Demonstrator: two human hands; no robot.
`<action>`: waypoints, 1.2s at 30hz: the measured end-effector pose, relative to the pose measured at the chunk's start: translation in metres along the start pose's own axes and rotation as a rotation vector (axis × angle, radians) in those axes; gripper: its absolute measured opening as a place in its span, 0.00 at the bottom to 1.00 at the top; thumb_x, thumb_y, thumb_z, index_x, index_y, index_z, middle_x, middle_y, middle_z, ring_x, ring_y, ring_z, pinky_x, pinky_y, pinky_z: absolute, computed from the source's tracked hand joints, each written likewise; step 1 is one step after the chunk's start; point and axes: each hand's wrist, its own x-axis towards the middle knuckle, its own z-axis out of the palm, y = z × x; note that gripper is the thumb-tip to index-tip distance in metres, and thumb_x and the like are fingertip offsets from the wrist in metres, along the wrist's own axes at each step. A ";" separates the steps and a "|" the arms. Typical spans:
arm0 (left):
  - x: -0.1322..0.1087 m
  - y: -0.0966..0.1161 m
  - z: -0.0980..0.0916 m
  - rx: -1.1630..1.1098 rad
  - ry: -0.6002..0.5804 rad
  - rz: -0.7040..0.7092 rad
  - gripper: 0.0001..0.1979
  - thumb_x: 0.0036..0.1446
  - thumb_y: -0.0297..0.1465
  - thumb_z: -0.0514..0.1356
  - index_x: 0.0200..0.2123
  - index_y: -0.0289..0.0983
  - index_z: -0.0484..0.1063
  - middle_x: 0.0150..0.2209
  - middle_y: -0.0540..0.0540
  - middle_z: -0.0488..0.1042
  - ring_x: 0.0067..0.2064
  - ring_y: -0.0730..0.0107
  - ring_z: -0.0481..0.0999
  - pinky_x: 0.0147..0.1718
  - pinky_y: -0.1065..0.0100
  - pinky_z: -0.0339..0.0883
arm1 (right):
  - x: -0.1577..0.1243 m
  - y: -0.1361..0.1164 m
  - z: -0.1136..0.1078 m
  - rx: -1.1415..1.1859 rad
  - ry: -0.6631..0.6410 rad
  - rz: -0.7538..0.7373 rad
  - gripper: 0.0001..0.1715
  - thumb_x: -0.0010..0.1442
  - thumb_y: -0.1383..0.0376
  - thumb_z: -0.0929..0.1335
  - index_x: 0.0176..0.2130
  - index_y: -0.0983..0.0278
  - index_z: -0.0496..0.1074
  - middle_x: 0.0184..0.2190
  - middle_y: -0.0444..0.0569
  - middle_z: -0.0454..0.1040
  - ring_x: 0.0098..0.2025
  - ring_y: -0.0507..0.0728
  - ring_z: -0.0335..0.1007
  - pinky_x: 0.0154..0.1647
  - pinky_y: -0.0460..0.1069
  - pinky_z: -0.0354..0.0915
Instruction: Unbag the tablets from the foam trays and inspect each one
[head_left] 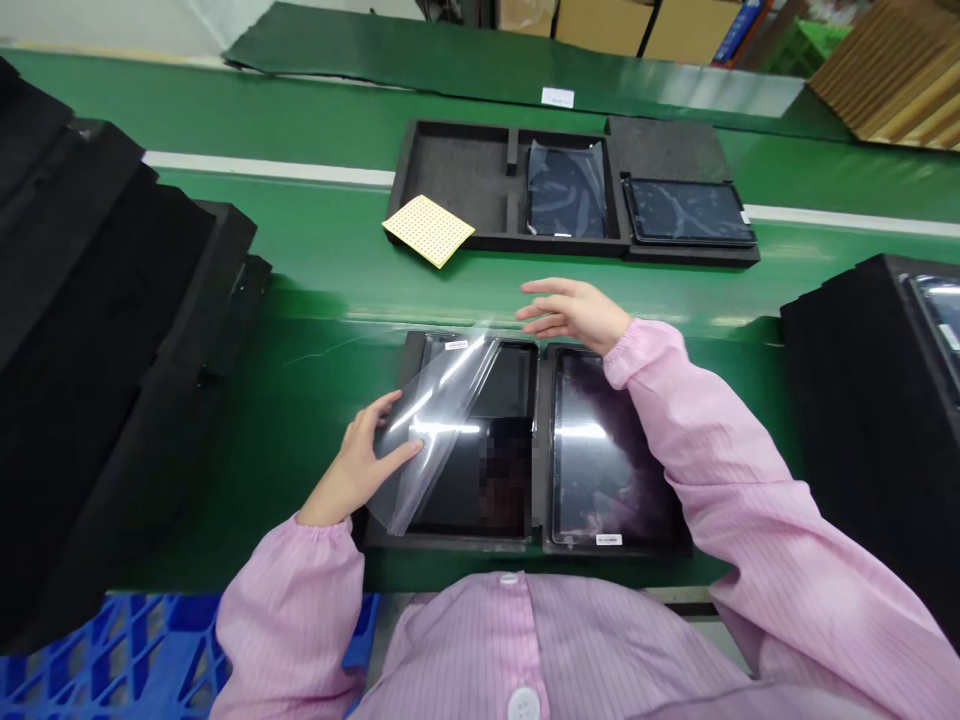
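Observation:
My left hand [365, 455] grips the left edge of a clear plastic film [442, 420], thumb on top and fingers behind. The film is lifted and curled over the left part of a black screen panel [495, 480], whose right part lies bare. This panel rests in a dark foam tray. To its right lies a second screen panel [600, 460] with a small white label at its lower edge, partly hidden by my right sleeve. My right hand [574, 312] hovers just above the panels' far edge, fingers stretched out and holding nothing.
Farther back, a black foam tray [450, 150] holds a film-covered panel [568, 190]; another panel [690, 212] lies beside it. A yellow dotted sticker sheet [430, 231] rests on the tray's corner. Black foam stacks [97, 350] rise left and right [855, 400]. Cardboard pieces [900, 75] stand back right.

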 end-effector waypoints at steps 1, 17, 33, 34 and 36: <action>-0.005 0.004 0.000 0.063 0.024 0.001 0.35 0.52 0.50 0.59 0.60 0.41 0.64 0.56 0.38 0.73 0.58 0.44 0.72 0.57 0.42 0.64 | -0.009 0.002 -0.016 -0.006 0.059 -0.038 0.17 0.66 0.74 0.65 0.53 0.67 0.71 0.35 0.48 0.82 0.31 0.51 0.81 0.47 0.54 0.77; -0.057 0.064 0.114 0.551 0.218 0.857 0.28 0.68 0.36 0.50 0.67 0.30 0.57 0.63 0.25 0.67 0.65 0.40 0.68 0.58 0.44 0.64 | -0.176 0.171 -0.077 -0.495 0.618 -0.350 0.21 0.61 0.60 0.66 0.52 0.60 0.77 0.52 0.54 0.79 0.56 0.65 0.75 0.59 0.62 0.70; -0.062 0.114 0.097 0.308 -0.155 1.113 0.18 0.70 0.32 0.48 0.30 0.41 0.72 0.31 0.50 0.80 0.31 0.69 0.80 0.34 0.67 0.72 | -0.220 0.199 -0.054 -0.205 0.740 -0.356 0.14 0.63 0.62 0.67 0.44 0.60 0.80 0.44 0.52 0.82 0.42 0.59 0.81 0.45 0.55 0.77; -0.064 0.114 0.097 0.286 -0.132 1.053 0.17 0.70 0.33 0.47 0.30 0.41 0.71 0.28 0.52 0.79 0.28 0.70 0.79 0.31 0.68 0.72 | -0.222 0.198 -0.054 -0.177 0.755 -0.353 0.13 0.63 0.62 0.67 0.43 0.60 0.80 0.43 0.52 0.83 0.40 0.59 0.81 0.43 0.54 0.78; -0.068 0.112 0.099 0.222 -0.053 0.865 0.14 0.70 0.36 0.48 0.33 0.42 0.68 0.26 0.54 0.80 0.25 0.70 0.80 0.25 0.71 0.71 | -0.225 0.197 -0.053 -0.124 0.786 -0.349 0.12 0.63 0.61 0.67 0.41 0.60 0.81 0.40 0.51 0.83 0.37 0.58 0.81 0.41 0.54 0.78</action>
